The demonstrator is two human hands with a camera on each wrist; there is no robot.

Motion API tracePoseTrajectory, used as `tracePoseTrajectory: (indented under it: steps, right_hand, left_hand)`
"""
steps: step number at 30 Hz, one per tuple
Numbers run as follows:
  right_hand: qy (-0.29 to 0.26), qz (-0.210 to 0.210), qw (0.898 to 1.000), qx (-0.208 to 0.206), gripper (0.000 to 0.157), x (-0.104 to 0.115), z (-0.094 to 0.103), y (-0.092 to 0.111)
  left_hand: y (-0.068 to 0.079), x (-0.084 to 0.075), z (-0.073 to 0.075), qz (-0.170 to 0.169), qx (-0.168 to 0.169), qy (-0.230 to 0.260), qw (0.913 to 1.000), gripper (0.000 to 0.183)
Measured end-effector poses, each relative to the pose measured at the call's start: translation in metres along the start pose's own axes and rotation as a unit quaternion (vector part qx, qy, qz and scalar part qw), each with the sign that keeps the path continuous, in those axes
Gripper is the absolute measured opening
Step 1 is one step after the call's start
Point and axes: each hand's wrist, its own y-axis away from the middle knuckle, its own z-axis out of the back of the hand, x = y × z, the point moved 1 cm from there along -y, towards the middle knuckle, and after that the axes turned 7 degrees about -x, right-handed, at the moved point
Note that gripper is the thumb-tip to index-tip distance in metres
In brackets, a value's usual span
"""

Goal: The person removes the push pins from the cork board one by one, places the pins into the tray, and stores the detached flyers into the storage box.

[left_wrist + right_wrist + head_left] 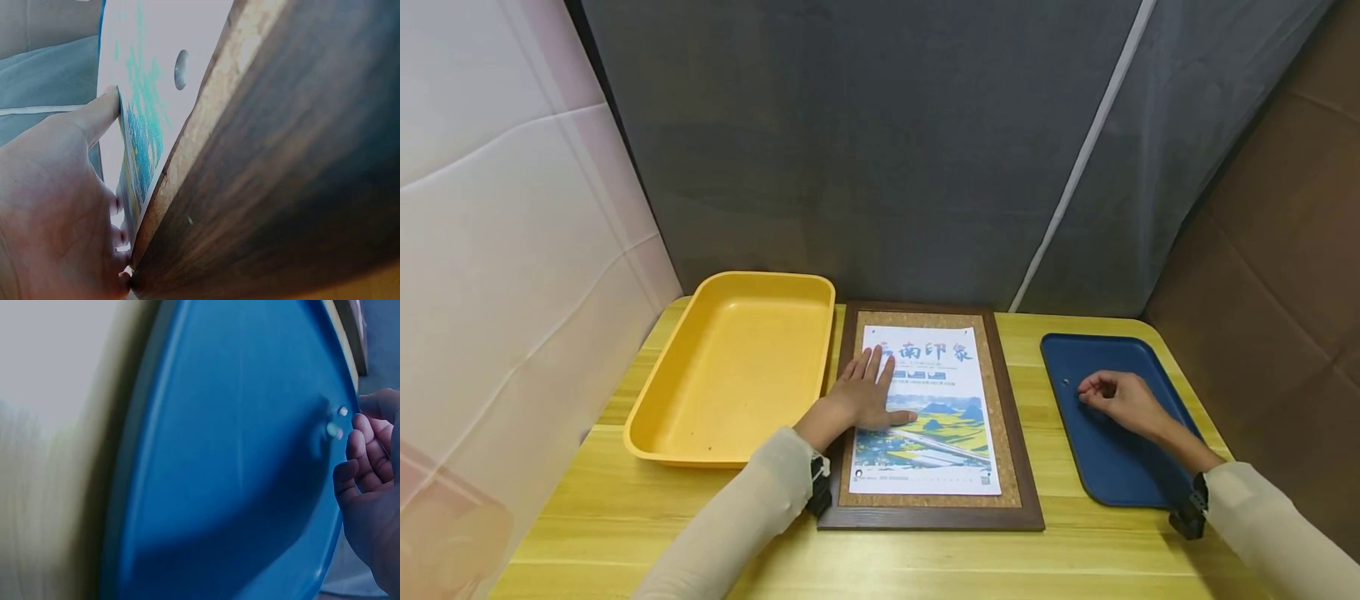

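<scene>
A printed poster sheet [955,433] with a landscape picture lies on a cork board [1011,467] in a dark wooden frame [1026,492]. My left hand [867,396] rests flat on its left part, fingers spread. A round metal disc, which looks like a thumbtack [181,70], sits at the sheet's lower left corner. Over the blue tray [1131,467], my right hand [1123,402] has curled fingers, thumb and forefinger close together. Whether anything is between them is hidden. Beside them in the right wrist view are a small shiny piece [343,410] and a blurred one [334,430].
A deep yellow tray [730,454] stands left of the framed board, close to its edge. All stand on a wooden table [925,567]. A grey curtain [850,150] hangs behind, with a white cloth [512,208] at left and a brown one [1285,267] at right.
</scene>
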Motion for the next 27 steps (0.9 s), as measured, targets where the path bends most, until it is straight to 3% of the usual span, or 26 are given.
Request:
tracePoseTrajectory:
  steps: [12, 23, 27]
  right_hand:
    - [-0.046, 0.038, 0.998, 0.023, 0.006, 0.031, -0.016, 0.0]
    - [-0.067, 0.09, 0.993, 0.036, 0.005, 0.062, -0.037, 0.002]
    - [-0.081, 0.101, 0.991, 0.039, 0.006, 0.073, -0.044, 0.003]
  left_hand:
    - [0.003, -0.003, 0.006, 0.007, 0.009, 0.003, 0.9999, 0.115]
    - [0.019, -0.01, 0.018, -0.006, -0.013, 0.013, 0.9998, 0.112]
    - [0.017, -0.008, 0.015, -0.004, -0.011, 0.015, 0.9998, 0.112]
